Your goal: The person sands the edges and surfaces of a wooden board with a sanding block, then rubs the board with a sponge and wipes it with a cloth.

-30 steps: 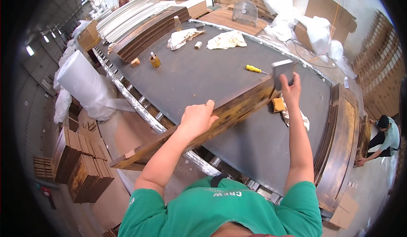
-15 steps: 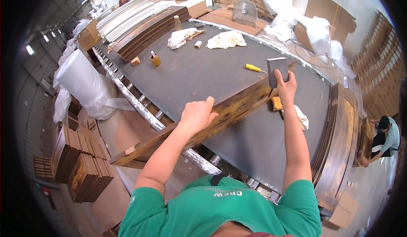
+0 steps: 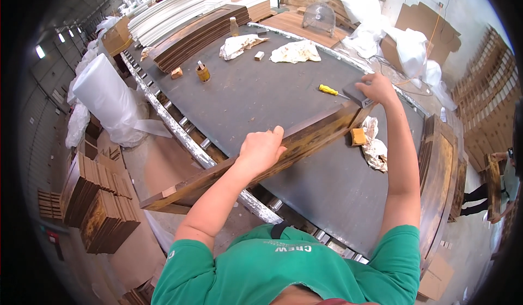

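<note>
A long, dark-stained wooden panel (image 3: 313, 141) stands on its edge, slanting across the worktable from near left to far right. My left hand (image 3: 261, 149) is closed over its upper edge near the middle. At the panel's far right end, my right hand (image 3: 377, 88) grips a dark grey flat block (image 3: 358, 95), like a sanding block, pressed down on the corner. The fingers partly hide the block. A yellow-handled screwdriver (image 3: 328, 89) lies just left of it. Below the panel's far end are an orange-yellow block (image 3: 358, 136) and a crumpled stained cloth (image 3: 375, 148).
Two cloths (image 3: 296, 52), a small jar with a brush (image 3: 202, 73) and a bottle (image 3: 234, 27) sit farther back on the dark table (image 3: 245, 98). Stacked boards (image 3: 201, 35) rise behind, with more panels (image 3: 438, 174) at right. A co-worker (image 3: 506, 185) handles wood there. Bubble wrap (image 3: 106, 98) stands left.
My right hand has swung up and over, tipping the block from upright to lying on the panel's corner. My left hand keeps its grip. The co-worker at right has risen, holding a wooden piece.
</note>
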{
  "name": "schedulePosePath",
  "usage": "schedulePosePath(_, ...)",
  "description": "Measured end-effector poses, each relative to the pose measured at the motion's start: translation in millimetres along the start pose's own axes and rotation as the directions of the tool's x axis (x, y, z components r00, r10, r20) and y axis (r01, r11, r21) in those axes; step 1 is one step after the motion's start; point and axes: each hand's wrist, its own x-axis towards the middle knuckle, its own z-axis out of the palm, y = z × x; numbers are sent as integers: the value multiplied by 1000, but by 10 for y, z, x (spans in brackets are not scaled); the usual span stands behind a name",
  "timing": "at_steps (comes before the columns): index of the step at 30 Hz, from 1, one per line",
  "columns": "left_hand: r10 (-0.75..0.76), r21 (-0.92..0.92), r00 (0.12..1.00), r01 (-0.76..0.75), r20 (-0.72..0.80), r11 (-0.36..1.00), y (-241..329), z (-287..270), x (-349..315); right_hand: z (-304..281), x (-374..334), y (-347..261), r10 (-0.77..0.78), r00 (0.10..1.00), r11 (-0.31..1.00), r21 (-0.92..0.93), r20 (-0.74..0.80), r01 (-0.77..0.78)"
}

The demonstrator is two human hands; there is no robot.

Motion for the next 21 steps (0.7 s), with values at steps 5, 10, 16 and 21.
schedulePosePath(5,-4,6,1000,4,2,1000,23,4,-6,-166,38,-136,59,983,990,117,172,-80)
schedulePosePath(10,3,-2,1000,-3,-4,1000,-5,28,1,-151,31,-166,102,981,986,118,167,-122)
schedulePosePath(16,15,-6,1000,-15,-17,1000,3,29,-3,-151,-8,-99,78,974,988,113,211,-104)
schedulePosePath(21,16,-8,999,-16,-34,1000,-15,43,-17,-109,-62,-122,72,986,982,160,151,-96)
